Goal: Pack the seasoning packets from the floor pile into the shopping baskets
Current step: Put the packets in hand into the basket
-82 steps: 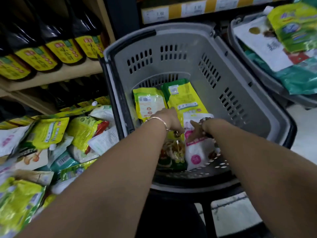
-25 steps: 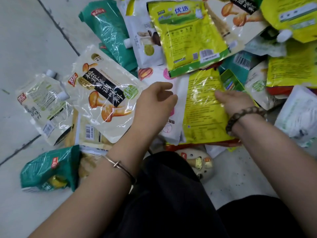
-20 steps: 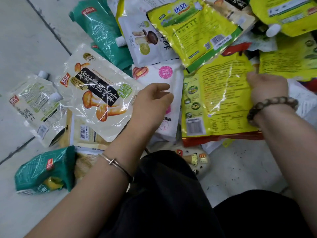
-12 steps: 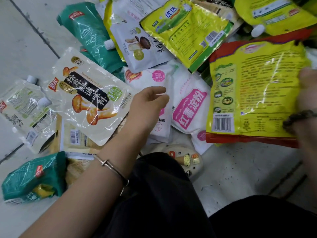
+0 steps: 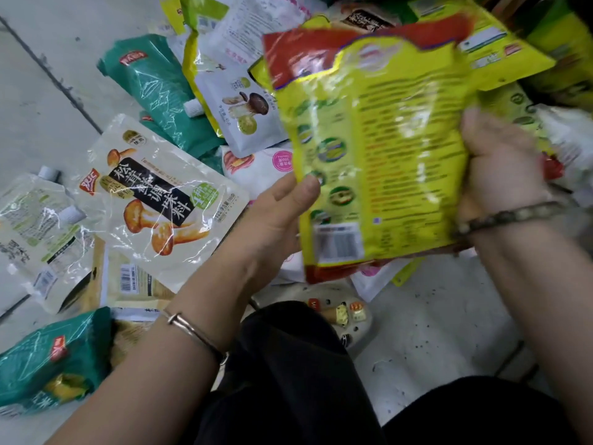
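A large yellow seasoning packet (image 5: 378, 149) with red top and bottom edges is held up above the floor pile, its printed back and barcode facing me. My right hand (image 5: 500, 168) grips its right edge. My left hand (image 5: 282, 213) pinches its left edge, thumb on the front. Below lie several packets: a cream mushroom seasoning packet (image 5: 160, 200), a green spouted pouch (image 5: 160, 88), a white mushroom pouch (image 5: 237, 101) and a white-and-pink packet (image 5: 266, 162). No shopping basket is in view.
A clear spouted pouch (image 5: 35, 226) and a green packet (image 5: 48, 358) lie on the grey tiled floor (image 5: 433, 332) at the left. My dark trousers (image 5: 288, 380) and a pale shoe with charms (image 5: 340, 313) sit at the bottom centre. More yellow packets (image 5: 558, 53) crowd the top right.
My view swung from the basket down to the floor pile. My right hand pulled the yellow packet out and lifted it; my left hand rose from the pile and took its left edge.
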